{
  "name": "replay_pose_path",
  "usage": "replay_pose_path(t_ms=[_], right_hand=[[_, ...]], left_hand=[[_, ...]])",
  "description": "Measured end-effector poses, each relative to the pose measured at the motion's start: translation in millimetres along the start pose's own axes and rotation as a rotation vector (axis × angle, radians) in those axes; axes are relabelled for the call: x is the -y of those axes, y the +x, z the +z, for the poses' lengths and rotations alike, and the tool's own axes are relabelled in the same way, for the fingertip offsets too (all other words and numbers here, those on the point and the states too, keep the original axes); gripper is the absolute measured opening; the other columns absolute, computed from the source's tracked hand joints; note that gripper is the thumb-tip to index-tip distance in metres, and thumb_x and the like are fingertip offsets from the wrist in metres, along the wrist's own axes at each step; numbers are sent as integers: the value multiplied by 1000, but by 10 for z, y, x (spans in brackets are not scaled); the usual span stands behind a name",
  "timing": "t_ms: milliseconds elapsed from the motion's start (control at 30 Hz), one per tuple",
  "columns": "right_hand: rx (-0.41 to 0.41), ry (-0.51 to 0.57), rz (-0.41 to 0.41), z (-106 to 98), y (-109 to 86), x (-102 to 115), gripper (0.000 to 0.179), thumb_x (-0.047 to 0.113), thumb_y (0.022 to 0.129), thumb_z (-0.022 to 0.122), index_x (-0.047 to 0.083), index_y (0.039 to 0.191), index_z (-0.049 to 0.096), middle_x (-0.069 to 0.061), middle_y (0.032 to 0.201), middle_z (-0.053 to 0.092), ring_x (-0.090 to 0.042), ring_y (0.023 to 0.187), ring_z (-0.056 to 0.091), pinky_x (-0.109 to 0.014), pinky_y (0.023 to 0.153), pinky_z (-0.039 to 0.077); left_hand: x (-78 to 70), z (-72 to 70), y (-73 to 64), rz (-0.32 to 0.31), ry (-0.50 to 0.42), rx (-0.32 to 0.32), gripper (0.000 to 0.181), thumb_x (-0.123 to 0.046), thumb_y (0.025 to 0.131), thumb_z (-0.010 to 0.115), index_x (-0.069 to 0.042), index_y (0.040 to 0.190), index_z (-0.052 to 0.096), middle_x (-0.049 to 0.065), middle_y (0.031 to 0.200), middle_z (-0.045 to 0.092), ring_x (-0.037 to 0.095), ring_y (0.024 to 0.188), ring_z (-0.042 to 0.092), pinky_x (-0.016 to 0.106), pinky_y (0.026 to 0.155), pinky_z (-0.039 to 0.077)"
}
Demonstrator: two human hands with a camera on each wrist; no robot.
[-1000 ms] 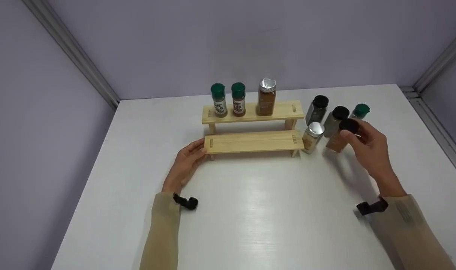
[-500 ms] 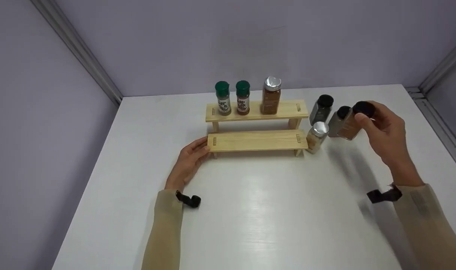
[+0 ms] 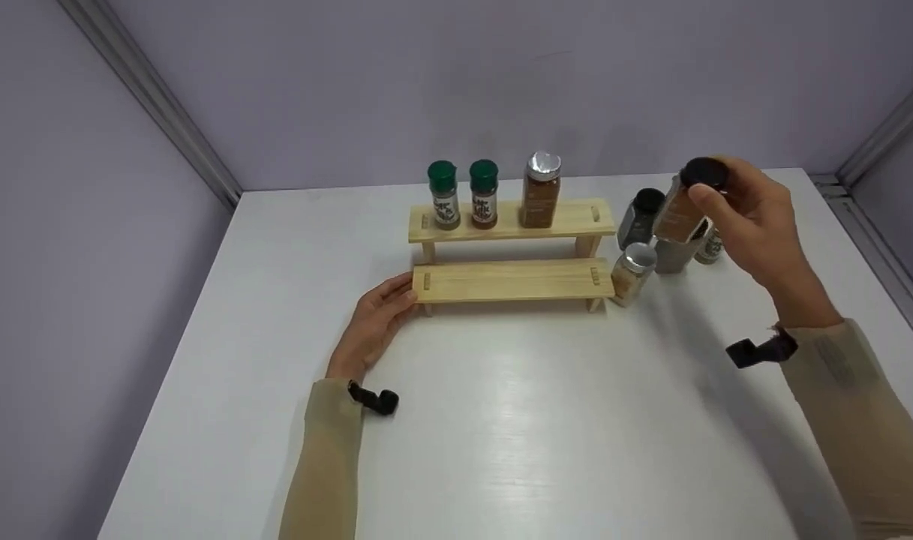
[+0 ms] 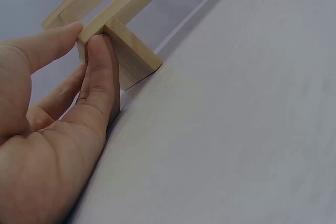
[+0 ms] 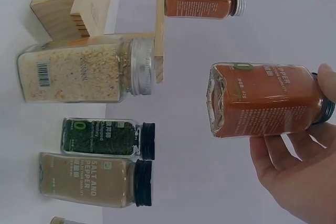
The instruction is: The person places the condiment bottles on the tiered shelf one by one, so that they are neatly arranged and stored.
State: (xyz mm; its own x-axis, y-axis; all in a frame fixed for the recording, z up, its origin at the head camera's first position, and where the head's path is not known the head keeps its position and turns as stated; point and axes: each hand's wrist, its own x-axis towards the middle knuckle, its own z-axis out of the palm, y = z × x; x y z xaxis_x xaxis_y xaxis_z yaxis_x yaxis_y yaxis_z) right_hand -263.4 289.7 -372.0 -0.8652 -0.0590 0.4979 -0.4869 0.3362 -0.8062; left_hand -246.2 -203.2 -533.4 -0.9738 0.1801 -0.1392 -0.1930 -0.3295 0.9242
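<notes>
My right hand (image 3: 760,232) grips a black-capped spice jar (image 3: 679,214) of reddish-orange powder by its cap end. The jar is held up, tilted, over the other jars at the right of the rack. In the right wrist view, the fingers are round the black cap and the glass body (image 5: 268,100) shows free. My left hand (image 3: 373,326) holds the left end of the lower shelf (image 3: 512,281) of a two-tier wooden rack. Up close in the left wrist view, the thumb is at the board's corner and the fingers (image 4: 100,72) lie against its leg.
On the upper shelf (image 3: 576,217) stand two green-capped jars (image 3: 445,206) and a silver-capped jar (image 3: 539,201). Right of the rack are a silver-capped jar of pale granules (image 3: 630,277), a parsley jar (image 5: 100,135), a salt and pepper jar (image 5: 86,179) and a small jar (image 3: 710,247). A wall rises behind.
My right hand has lifted the black-capped jar off the table area, first up and rightward, then higher and back left over the other jars. My left hand stays at the rack's lower shelf.
</notes>
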Motion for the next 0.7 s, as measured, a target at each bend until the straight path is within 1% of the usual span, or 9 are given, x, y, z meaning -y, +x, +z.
replay_pose_path(t_ms=[233, 400, 500, 633, 700], right_hand=[[66, -17, 14, 129, 181, 102, 35, 16, 111, 61, 1, 143, 62, 5, 121, 67, -11, 110, 64, -15, 95, 52], [117, 26, 1, 255, 315, 129, 35, 16, 112, 58, 1, 144, 61, 2, 123, 67, -13, 112, 64, -17, 97, 52], [150, 43, -3, 331, 391, 135, 36, 16, 112, 57, 2, 145, 60, 1, 127, 67, -12, 117, 65, -18, 101, 52], [189, 21, -10, 414, 474, 131, 38, 18, 113, 56, 4, 148, 58, 1, 131, 66, -10, 126, 64, -20, 106, 51], [206, 17, -13, 453, 512, 126, 38, 19, 113, 56, 3, 148, 57, 0, 132, 65, -10, 127, 63, -22, 107, 51]], left_hand=[[-19, 7, 6, 0, 20, 3, 54, -6, 107, 65, -1, 158, 47, 16, 158, 50, 23, 140, 56, 27, 111, 53], [-15, 10, -1, 1, 16, 5, 53, -6, 107, 65, -1, 158, 47, 16, 158, 51, 23, 140, 56, 26, 111, 53], [-14, 14, -5, -6, 4, -6, 53, -5, 107, 65, -1, 157, 48, 16, 157, 51, 22, 138, 58, 26, 110, 53], [-20, 21, -6, -11, 11, -7, 55, -5, 107, 64, -1, 159, 46, 17, 158, 49, 21, 137, 58, 26, 111, 53], [-22, 16, -6, -10, 20, -9, 55, -5, 108, 64, -1, 159, 45, 16, 159, 49, 21, 138, 57, 26, 112, 52]])
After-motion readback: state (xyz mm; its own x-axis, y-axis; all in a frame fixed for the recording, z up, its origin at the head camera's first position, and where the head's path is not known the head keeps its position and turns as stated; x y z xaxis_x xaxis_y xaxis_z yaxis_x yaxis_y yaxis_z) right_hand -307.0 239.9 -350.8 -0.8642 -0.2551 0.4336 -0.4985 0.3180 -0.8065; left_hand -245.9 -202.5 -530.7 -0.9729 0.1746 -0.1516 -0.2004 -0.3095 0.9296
